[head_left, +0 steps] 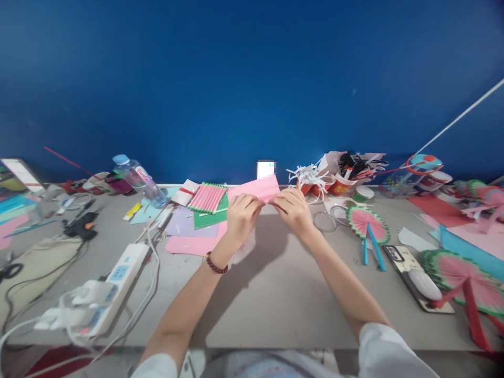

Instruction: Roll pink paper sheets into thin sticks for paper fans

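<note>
Both of my hands hold a pink paper sheet point(258, 188) up above the grey table point(275, 294), near its far edge. My left hand point(241, 214), with a dark bead bracelet on the wrist, pinches the sheet's lower left edge. My right hand point(292, 209) pinches the lower right edge, fingers closed on the paper. A folded pink and green paper fan point(207, 197) lies just left of my hands on green, lilac and pink sheets.
At left lie a white power strip point(118, 278) with cables, a glue gun point(81, 224) and a water bottle point(137, 179). At right are paper fans on sticks point(368, 226), a phone point(409, 265), red cups with paper strips point(334, 181) and coloured sheets.
</note>
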{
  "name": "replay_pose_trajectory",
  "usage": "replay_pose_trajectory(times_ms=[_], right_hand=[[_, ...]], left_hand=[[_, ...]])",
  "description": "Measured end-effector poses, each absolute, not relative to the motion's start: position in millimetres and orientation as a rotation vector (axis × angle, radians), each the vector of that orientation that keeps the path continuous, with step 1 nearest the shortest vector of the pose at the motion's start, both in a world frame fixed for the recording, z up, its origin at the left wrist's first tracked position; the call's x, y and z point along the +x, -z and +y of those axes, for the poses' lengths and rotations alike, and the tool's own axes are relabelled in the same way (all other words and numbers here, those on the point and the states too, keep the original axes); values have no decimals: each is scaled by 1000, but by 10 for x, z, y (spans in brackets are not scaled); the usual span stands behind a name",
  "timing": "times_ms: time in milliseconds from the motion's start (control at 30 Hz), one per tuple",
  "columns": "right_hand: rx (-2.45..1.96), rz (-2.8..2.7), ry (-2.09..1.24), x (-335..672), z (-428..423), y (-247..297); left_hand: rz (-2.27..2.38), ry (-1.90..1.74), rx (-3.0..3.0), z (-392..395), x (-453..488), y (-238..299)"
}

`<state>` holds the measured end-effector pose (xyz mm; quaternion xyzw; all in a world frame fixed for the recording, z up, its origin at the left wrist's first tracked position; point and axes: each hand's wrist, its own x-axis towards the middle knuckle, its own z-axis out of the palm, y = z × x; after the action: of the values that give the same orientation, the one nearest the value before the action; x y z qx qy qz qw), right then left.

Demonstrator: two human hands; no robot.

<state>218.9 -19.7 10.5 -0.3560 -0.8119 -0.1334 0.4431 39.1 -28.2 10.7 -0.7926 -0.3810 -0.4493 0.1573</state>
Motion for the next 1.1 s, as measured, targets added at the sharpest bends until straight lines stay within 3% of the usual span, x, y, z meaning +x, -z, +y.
replay_pose_trajectory(times_ms=[700,1100], right_hand=[[-1057,-2064,378,2282,-153,-159],[-901,-2083,377,2202,-145,-57]], left_hand=[[-1154,1186,-2374,-208,283,-111],[-1155,1091,-2406,-230,350,-102]])
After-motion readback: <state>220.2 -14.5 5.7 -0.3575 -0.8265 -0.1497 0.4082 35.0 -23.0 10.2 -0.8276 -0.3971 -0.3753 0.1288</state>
